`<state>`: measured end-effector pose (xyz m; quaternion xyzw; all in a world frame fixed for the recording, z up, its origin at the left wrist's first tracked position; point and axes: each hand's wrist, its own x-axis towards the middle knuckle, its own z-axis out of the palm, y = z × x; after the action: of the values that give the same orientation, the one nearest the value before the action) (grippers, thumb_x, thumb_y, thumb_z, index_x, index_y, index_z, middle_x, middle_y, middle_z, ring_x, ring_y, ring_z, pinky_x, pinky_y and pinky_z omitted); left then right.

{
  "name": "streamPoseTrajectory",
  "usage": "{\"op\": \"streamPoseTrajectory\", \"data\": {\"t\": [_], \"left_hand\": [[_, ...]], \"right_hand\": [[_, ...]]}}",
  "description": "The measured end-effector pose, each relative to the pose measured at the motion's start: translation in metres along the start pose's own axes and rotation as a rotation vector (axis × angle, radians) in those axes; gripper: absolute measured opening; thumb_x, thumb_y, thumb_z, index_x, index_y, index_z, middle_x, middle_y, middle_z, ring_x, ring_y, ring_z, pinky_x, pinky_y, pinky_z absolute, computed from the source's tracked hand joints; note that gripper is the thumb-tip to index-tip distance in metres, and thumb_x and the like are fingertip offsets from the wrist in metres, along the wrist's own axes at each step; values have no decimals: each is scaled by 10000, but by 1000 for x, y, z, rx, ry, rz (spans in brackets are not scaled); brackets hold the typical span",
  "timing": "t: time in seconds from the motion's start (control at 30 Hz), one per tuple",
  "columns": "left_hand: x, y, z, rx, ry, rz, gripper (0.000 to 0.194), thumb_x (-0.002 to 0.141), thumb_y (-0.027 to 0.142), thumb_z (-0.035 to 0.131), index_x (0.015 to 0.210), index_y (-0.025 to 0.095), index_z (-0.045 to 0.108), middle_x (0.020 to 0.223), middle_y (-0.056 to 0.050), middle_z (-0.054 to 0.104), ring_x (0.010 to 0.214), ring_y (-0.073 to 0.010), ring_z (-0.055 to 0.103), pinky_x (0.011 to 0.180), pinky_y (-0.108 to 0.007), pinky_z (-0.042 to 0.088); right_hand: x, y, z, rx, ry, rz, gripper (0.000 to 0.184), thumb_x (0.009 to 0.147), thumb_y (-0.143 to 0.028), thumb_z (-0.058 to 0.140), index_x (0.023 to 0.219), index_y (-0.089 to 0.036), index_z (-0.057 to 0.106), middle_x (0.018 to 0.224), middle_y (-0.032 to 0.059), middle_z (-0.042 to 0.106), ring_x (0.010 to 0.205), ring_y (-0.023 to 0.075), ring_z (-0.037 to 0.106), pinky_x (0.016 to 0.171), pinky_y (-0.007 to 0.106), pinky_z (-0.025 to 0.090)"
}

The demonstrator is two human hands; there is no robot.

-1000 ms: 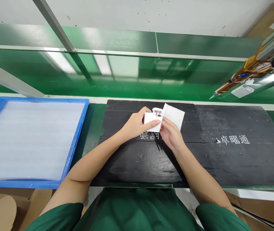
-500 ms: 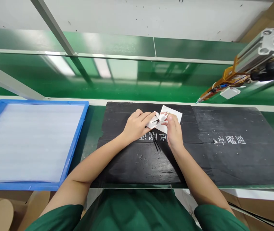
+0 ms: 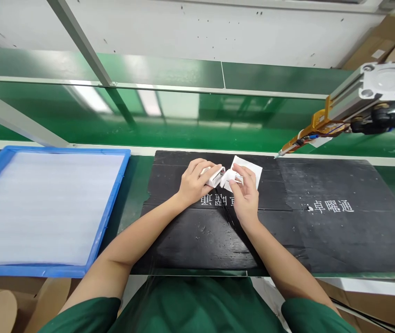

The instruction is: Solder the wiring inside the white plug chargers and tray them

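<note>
My left hand point(image 3: 193, 181) is closed round a small white plastic case point(image 3: 214, 176), held just above the black mat point(image 3: 322, 231). My right hand point(image 3: 244, 194) pinches a small white part point(image 3: 229, 177) right beside the case's open end. A white square sheet point(image 3: 253, 169) lies on the mat behind my right hand. Black tweezers point(image 3: 228, 213) lie on the mat below and between my hands.
A blue tray point(image 3: 114, 203) lined with white foam sits at the left. A green conveyor belt point(image 3: 183, 120) runs behind the mat. A metal cylinder fixture with a pointed orange tip point(image 3: 353, 106) hangs at the upper right. Cardboard shows at the lower left.
The case has been turned from flat-on to end-on in my left hand. My right hand moved up from under it and now pinches a small white part at its open end.
</note>
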<state>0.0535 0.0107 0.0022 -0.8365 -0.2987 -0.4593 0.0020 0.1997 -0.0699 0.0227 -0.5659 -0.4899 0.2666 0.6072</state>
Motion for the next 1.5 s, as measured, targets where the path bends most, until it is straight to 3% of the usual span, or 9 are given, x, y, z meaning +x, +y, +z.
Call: {"op": "streamPoseTrajectory", "data": {"t": [0.13, 0.33, 0.5, 0.9, 1.27, 1.4, 1.5], "left_hand": [[1, -1, 0, -89, -11, 25, 264, 936, 265, 501, 1153, 211, 641, 1144, -85, 691, 1175, -225, 579, 979, -411, 516], [1, -1, 2, -111, 22, 127, 283, 959, 254, 463, 1187, 176, 614, 1158, -101, 694, 1158, -212, 614, 968, -407, 554], [2, 2, 2, -155, 67, 175, 308, 946, 190, 478, 1235, 163, 581, 1158, -111, 693, 1160, -205, 613, 965, -383, 558], [-2, 6, 3, -173, -37, 113, 293, 952, 211, 453, 1200, 164, 602, 1166, -104, 694, 1152, -205, 622, 980, -402, 554], [3, 8, 1, -190, 78, 171, 365, 916, 149, 519, 1281, 162, 529, 1135, -111, 700, 1141, -212, 627, 953, -388, 567], [0, 11, 2, -218, 66, 156, 402, 917, 130, 492, 1315, 182, 504, 1158, -99, 692, 1157, -204, 619, 961, -385, 565], [-1, 12, 2, -249, 55, 156, 430, 912, 127, 499, 1337, 195, 483, 1178, -97, 682, 1163, -204, 616, 964, -390, 561]], "right_hand": [[0, 3, 0, 0, -14, 35, 325, 889, -370, 592, 1203, -293, 625, 1189, 61, 643, 1054, 216, 619, 947, 413, 515], [-3, -3, -1, -217, -86, -214, 226, 911, -313, 572, 1117, -277, 657, 1091, 63, 686, 1005, 224, 634, 918, 423, 523], [-2, -4, -1, -340, -39, -298, 199, 920, -286, 558, 1094, -274, 654, 1013, 57, 698, 923, 217, 645, 834, 394, 550], [1, -1, -4, -320, -17, -310, 196, 916, -258, 562, 1087, -263, 657, 964, 54, 661, 885, 199, 636, 793, 354, 558], [2, -1, -5, -338, -51, -367, 181, 909, -234, 581, 1074, -245, 653, 986, 50, 685, 885, 190, 650, 800, 357, 564], [2, 5, -3, -286, -14, -329, 187, 895, -276, 601, 1075, -255, 647, 994, 54, 654, 920, 196, 639, 801, 361, 565], [4, 11, -2, -173, -56, -207, 346, 879, -366, 614, 1206, -256, 583, 1122, 82, 647, 1005, 212, 645, 774, 346, 576]]}}
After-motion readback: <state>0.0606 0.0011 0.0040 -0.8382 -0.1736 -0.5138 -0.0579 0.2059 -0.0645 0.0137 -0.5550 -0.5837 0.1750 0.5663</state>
